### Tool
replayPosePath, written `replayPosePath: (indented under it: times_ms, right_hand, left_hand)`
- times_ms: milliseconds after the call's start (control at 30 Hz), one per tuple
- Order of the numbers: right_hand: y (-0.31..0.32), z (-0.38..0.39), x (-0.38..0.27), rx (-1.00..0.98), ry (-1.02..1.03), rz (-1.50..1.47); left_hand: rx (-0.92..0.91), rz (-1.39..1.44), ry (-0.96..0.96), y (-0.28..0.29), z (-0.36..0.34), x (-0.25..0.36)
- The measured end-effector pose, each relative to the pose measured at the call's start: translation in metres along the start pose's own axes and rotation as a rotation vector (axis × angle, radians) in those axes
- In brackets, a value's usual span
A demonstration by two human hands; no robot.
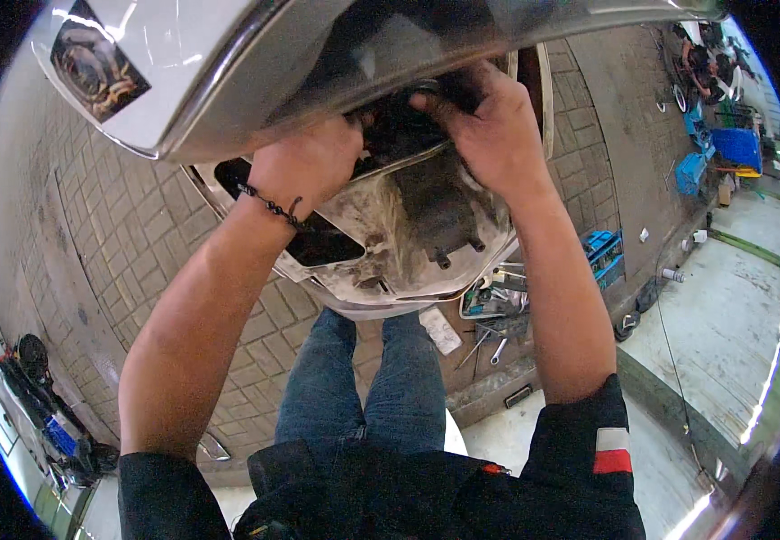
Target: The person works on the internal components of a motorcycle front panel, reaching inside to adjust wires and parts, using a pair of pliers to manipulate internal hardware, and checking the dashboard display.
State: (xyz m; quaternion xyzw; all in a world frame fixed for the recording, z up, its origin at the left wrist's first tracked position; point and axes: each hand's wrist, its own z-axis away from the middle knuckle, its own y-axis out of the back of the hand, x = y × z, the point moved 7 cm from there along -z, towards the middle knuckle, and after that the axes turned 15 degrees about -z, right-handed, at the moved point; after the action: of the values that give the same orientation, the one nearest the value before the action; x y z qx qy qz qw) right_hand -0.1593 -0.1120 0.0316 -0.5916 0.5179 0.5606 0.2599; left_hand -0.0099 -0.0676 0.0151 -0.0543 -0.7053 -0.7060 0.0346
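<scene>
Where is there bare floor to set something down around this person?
The brick floor is bare left of the left forearm, and again between the right hand and the blue bins. It is crowded beside the right forearm, with a heap of tools, a wrench and a blue crate.

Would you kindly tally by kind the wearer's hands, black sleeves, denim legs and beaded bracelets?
Left hand and right hand: 2
Black sleeves: 2
Denim legs: 2
Beaded bracelet: 1
Total: 7
</scene>
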Motion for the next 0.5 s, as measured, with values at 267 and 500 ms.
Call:
replayPosePath:
  times_ms: [267, 500]
  right_hand:
    - [-0.005, 0.002, -0.002, -0.029, -0.011, 0.019]
    - [-0.005, 0.000, 0.001, 0.026, 0.019, -0.105]
  left_hand:
    - [0.077, 0.160, 0.004, 0.000, 0.002, -0.004]
    - [0.070, 0.073, -0.041, 0.008, 0.009, -0.002]
